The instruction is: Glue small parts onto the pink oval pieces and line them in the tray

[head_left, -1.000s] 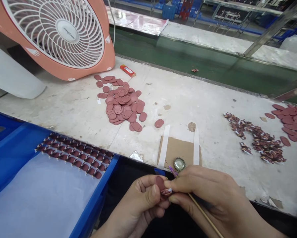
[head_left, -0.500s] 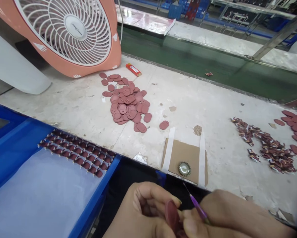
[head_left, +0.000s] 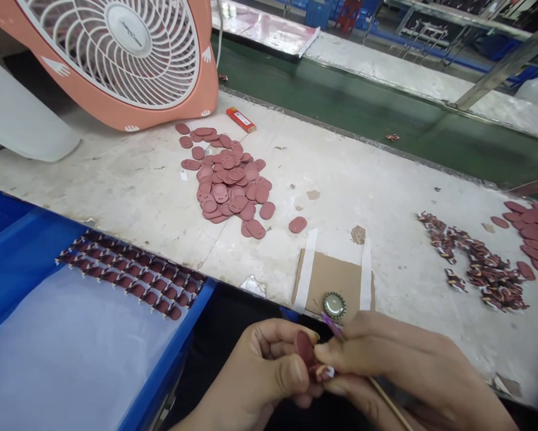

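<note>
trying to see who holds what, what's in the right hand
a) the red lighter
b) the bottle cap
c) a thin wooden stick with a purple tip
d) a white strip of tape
C: the right hand grips the thin wooden stick, its purple tip close to the red oval piece held in the left hand.

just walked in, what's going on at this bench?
A person sits at a scuffed white bench. Their left hand pinches a maroon oval tag, while their right hand holds a thin wooden stick with a purple end. A bottle cap sits on taped cardboard just beyond. Loose tags lie heaped on the bench; others lie in rows in a blue tray.
</note>
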